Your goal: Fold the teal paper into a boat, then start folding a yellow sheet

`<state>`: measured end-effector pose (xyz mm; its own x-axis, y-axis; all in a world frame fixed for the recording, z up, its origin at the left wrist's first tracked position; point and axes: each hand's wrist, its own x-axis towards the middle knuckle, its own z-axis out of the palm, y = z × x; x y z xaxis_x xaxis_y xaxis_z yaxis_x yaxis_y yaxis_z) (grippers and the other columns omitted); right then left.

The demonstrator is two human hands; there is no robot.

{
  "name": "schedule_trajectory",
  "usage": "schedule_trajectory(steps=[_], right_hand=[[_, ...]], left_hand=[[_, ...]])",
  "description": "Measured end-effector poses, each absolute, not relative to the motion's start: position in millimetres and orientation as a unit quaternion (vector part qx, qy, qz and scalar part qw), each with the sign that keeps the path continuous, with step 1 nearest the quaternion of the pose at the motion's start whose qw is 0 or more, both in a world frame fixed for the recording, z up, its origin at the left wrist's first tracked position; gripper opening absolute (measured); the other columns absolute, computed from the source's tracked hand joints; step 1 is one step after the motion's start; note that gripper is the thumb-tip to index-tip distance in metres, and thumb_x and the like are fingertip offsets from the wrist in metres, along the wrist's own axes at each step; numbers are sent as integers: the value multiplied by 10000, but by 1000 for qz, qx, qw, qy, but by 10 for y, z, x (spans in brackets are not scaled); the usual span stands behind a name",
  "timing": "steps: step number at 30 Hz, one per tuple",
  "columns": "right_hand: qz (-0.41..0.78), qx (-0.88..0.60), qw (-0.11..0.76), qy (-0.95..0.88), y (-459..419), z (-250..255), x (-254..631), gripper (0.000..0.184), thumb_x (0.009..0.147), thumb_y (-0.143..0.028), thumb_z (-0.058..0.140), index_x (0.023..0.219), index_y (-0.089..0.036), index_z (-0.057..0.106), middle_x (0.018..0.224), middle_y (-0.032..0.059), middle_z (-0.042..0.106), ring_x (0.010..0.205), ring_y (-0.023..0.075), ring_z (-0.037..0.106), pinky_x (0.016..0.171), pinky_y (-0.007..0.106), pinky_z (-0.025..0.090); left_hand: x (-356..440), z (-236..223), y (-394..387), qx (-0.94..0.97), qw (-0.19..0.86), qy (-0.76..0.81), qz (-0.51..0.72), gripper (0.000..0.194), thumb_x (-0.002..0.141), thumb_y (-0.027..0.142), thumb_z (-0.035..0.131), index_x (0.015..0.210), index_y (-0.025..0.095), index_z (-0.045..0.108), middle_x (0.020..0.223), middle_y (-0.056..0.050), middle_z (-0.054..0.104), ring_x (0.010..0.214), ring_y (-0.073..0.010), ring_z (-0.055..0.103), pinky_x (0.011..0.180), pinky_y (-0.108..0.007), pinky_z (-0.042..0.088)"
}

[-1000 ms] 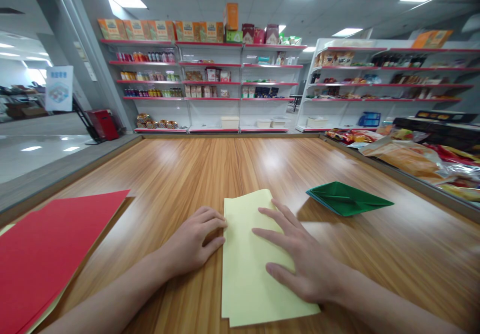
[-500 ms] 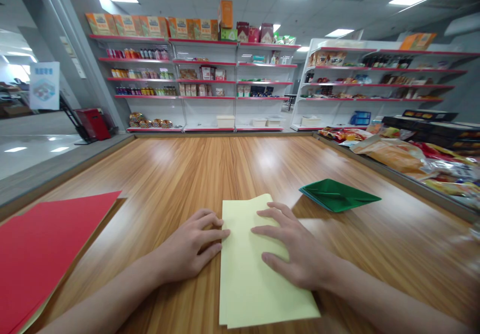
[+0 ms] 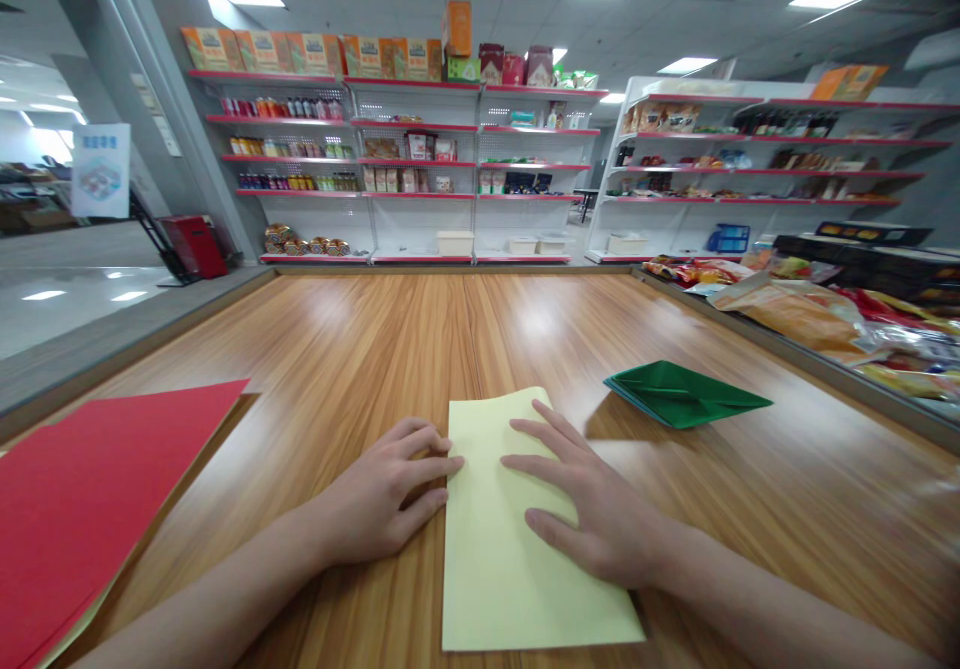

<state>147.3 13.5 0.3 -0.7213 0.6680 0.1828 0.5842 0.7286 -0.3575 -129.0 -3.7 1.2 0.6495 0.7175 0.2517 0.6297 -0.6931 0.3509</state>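
A pale yellow sheet of paper point(image 3: 502, 569), folded over on itself, lies in front of me on the wooden table point(image 3: 360, 349). At its left edge rests my left hand point(image 3: 409, 484), fingers apart, with a fingertip just on the paper. My right hand point(image 3: 574, 489) lies on the sheet's right part with its fingers spread, pressing or resting on it. Neither hand grips anything. To the right sits a folded green paper piece point(image 3: 686, 396), pointed at both ends, with layers showing on its left side.
Red paper sheets point(image 3: 97, 489) lie in a stack at the left, with a yellowish layer beneath. Snack packets point(image 3: 795, 314) and black boxes point(image 3: 862, 249) stand past the table's right edge. Stocked shelves point(image 3: 412, 159) line the back.
The yellow paper's two layers now line up along the left and bottom edges, where they were offset before. Both hands stay almost in place; the view has shifted slightly.
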Motion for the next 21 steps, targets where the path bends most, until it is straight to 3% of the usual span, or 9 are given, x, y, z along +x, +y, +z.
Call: schedule_trajectory(steps=[16,21], right_hand=[[151,-344,147,-915,166,-16,1474,442,833,-361,573,1263,-261,553,1438,68,375,1410,326,93,1103,561,219],[167,-329,147,-918,195,32,1518,442,770,-264,616,1211,-272,588,1375,75,452,1394,331,170,1091,567,238]], left_hand=[[-1329,-45,-10,904,102,360,207,325,904,202,482,1209,215,593,1113,-98,570,1114,-249,448,951,-429,431],[-1337,-14,-21,915,117,323,211,320,876,179,515,1172,228,624,1076,-98,585,1081,-247,482,924,-425,455]])
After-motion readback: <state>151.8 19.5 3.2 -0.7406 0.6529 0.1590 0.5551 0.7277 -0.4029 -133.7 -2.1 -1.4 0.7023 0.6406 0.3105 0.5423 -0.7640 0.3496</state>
